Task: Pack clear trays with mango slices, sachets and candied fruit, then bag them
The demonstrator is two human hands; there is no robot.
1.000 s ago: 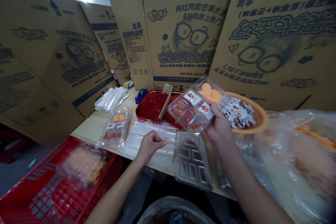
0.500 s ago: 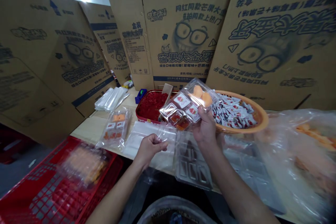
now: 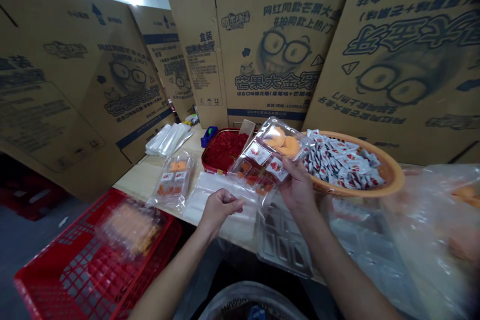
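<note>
My right hand grips the near right edge of a clear plastic tray, which is tilted above the table. In its compartments are orange pieces, two white sachets with red prints and red-orange bits at the lower end. My left hand pinches the edge of a clear plastic bag. The bag's film lies around the tray's lower end; how far in the tray sits is hard to see. Under my hands lie flat clear bags and clear compartment trays.
Behind the tray stand a red container of red pieces and an orange basket of sachets. A bagged filled tray lies left, near a blue tape dispenser. A red crate stands lower left; cardboard boxes wall the back.
The tray's lower end has met the bag's mouth and film now covers it. My left hand keeps its pinch. The whole view has shifted slightly.
</note>
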